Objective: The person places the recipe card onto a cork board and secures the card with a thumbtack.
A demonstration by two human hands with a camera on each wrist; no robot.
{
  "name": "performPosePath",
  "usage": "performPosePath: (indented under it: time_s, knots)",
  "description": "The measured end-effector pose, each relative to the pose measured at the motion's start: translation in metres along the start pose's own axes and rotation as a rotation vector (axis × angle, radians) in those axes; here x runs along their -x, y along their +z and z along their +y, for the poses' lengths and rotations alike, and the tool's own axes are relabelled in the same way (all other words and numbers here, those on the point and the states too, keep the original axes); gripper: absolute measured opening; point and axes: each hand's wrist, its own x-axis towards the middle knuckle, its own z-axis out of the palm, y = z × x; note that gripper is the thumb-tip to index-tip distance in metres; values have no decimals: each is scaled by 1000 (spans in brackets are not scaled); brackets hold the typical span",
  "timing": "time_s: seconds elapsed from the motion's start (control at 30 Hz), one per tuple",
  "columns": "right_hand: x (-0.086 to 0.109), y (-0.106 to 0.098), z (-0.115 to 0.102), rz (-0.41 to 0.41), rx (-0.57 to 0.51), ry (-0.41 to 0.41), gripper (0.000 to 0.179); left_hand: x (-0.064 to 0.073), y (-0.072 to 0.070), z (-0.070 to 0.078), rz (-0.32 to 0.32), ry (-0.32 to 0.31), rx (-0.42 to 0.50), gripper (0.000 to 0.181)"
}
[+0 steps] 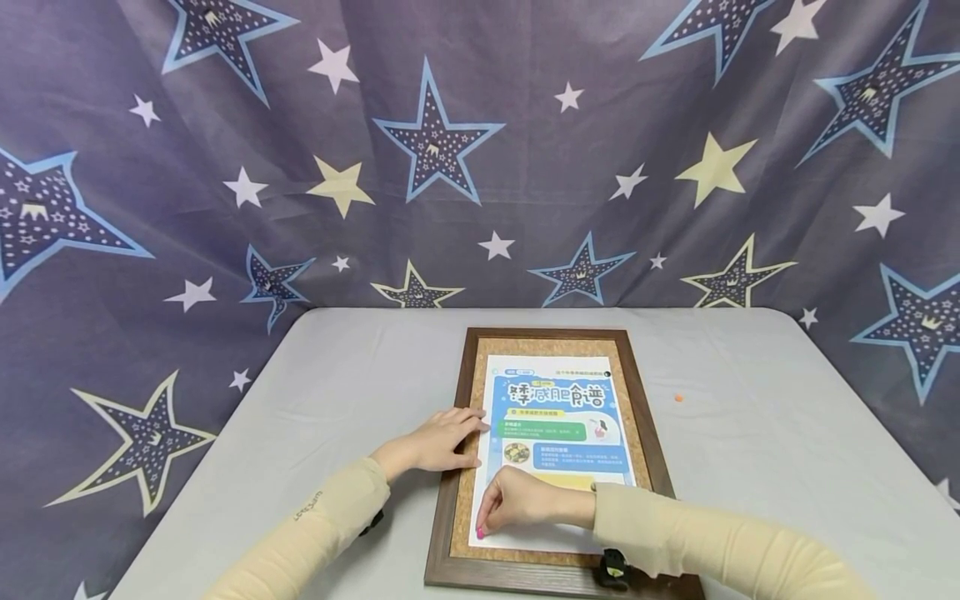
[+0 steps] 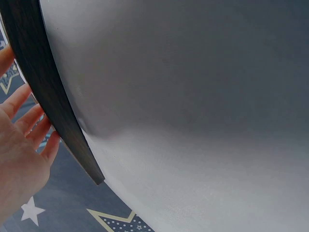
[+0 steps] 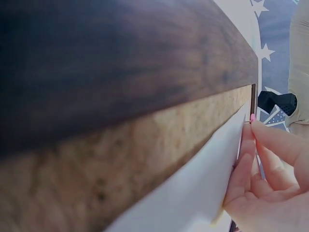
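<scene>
A printed poster [image 1: 555, 396] with blue and green panels lies on a cork board [image 1: 540, 345] with a dark wooden frame [image 1: 462, 400]. My right hand [image 1: 517, 498] pinches a pink push pin [image 1: 480, 532] between thumb and finger at the poster's lower left corner. In the right wrist view, the pin's metal needle [image 3: 247, 122] shows beside the edge of the paper [image 3: 193, 193]. My left hand [image 1: 441, 440] rests over the frame's left side, fingers spread and fingertips at the poster's left edge. The left wrist view shows those fingers [image 2: 33, 118] partly hidden behind the frame.
The board lies on a table with a light grey cover [image 1: 345, 367]. A small orange piece [image 1: 678, 397] sits on it, right of the board. Behind and to the sides hangs a dark curtain [image 1: 525, 167] with stars. A black device [image 1: 613, 567] is under the right wrist.
</scene>
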Motion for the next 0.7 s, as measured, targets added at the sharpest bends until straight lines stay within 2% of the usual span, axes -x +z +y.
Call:
performPosePath:
  time_s: [0.2, 0.3, 0.33, 0.43, 0.7]
  knots:
    - [-1, 1, 2, 12, 7, 8, 8, 0, 0, 0, 8, 12, 21, 50]
    - [-1, 2, 3, 18, 15, 7, 8, 2, -2, 2, 28, 46, 54, 51]
    - [-1, 2, 3, 20, 16, 8, 8, 1, 2, -3, 43, 73, 46, 52]
    - [-1, 3, 3, 23, 16, 6, 7, 2, 0, -2, 58, 95, 56, 52]
    - [0, 2, 2, 38, 62, -19, 5, 2, -4, 4, 22, 26, 14, 48]
